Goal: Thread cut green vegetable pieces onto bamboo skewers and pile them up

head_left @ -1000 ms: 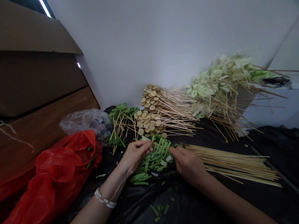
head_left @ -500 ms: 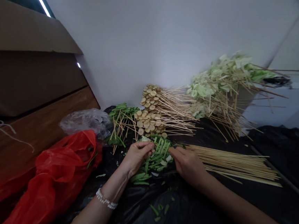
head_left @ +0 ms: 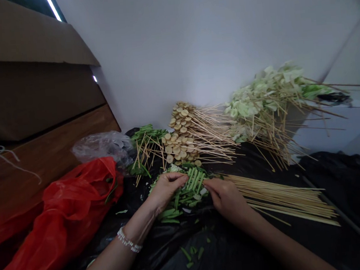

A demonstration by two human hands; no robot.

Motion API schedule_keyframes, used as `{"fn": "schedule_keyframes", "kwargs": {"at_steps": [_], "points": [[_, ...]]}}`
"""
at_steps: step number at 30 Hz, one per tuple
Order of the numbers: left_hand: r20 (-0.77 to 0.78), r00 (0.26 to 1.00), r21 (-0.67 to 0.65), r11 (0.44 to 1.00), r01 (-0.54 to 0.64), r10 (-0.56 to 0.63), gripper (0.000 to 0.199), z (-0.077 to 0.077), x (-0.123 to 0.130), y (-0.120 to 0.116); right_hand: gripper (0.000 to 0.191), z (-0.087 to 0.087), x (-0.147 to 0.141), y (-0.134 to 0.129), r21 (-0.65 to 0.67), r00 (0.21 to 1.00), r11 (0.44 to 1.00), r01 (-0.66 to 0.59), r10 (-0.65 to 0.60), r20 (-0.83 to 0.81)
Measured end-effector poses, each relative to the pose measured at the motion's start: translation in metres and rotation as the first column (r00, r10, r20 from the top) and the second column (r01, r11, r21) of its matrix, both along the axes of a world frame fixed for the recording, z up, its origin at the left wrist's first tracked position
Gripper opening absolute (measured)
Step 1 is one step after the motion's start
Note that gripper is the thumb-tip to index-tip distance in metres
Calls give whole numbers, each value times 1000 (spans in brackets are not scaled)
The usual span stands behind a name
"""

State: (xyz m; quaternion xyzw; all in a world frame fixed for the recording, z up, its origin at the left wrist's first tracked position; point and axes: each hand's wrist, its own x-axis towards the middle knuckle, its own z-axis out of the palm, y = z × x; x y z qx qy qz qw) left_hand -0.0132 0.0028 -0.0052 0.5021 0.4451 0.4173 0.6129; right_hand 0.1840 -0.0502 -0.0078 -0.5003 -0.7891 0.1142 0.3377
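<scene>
Two-handed grip over green vegetable pieces point(head_left: 195, 180). The thumb and forefinger of my left hand point(head_left: 167, 190) were pressed together at the left end of a slanted row of these pieces; I could not tell what lay between the fingertips. My right hand point(head_left: 227, 194) was curled at the row's right end, its fingertips turned away, so I could not tell whether it pinched anything. The row lay between both hands, with more pieces heaped beneath it on a black plastic sheet point(head_left: 156, 259). Just to the right of my grip lay a bundle of bare sticks point(head_left: 286, 193). Beyond the grip were round slices point(head_left: 181, 145) on sticks; farther right, pale leaves point(head_left: 258, 96), likewise skewered. A red bag point(head_left: 74, 194) lay to the left. Green scraps point(head_left: 188, 254) were scattered nearer me.
</scene>
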Motion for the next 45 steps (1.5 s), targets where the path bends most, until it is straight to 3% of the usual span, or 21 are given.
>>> {"fn": "schedule_keyframes", "kwargs": {"at_steps": [5, 8, 10, 12, 14, 16, 19, 21, 24, 27, 30, 32, 35, 38, 45], "points": [[-28, 1000, 64, 998, 1, 1, 31, 1, -2, 3, 25, -2, 3, 3, 81, 1000, 997, 12, -12, -2], [-191, 981, 189, 979, 72, -35, 29, 3, -7, 6, 25, -1, 8, 8, 122, 995, 990, 74, -65, -71], [-411, 911, 330, 924, 191, -42, 20, 3, -12, 7, 24, -1, 12, 10, 133, 990, 985, 114, -101, -96], [-631, 776, 438, 828, 351, 4, 11, 3, -16, 8, 24, -3, 13, 12, 131, 990, 984, 122, -111, -89], [-761, 645, 470, 744, 475, 69, 8, 4, -18, 7, 25, -4, 13, 12, 124, 992, 986, 109, -101, -69], [-825, 553, 466, 694, 549, 117, 14, 4, -18, 5, 25, -5, 12, 11, 122, 994, 987, 101, -94, -58], [-855, 487, 478, 635, 607, 179, 14, 1, -14, 1, 25, -6, 11, 10, 122, 995, 988, 95, -89, -54], [-843, 496, 507, 612, 607, 207, 13, -2, -10, -1, 25, -5, 10, 10, 122, 994, 987, 100, -93, -61], [-759, 622, 579, 636, 510, 193, 14, -3, -6, -2, 24, -4, 11, 10, 127, 991, 985, 115, -105, -79], [-570, 806, 612, 737, 287, 159, 11, -2, -4, 1, 24, -2, 13, 10, 138, 988, 982, 128, -114, -104], [-355, 929, 462, 884, 75, 107, 12, 1, -4, 4, 24, 0, 14, 10, 152, 986, 979, 136, -119, -118], [-196, 980, 301, 954, 19, 42, 18, 2, -4, 6, 24, 0, 14, 10, 161, 986, 977, 136, -118, -121], [21, 1000, 109, 994, -18, 16, 32, 2, -4, 6, 24, -2, 13, 10, 172, 987, 977, 129, -109, -116], [161, 985, -28, 998, -54, 58, 41, 2, -5, 7, 23, -3, 12, 10, 178, 990, 978, 112, -95, -100], [281, 947, -149, 982, -119, 157, 35, 3, -7, 9, 24, -3, 8, 5, 106, 999, 993, 51, -52, 8]]}}
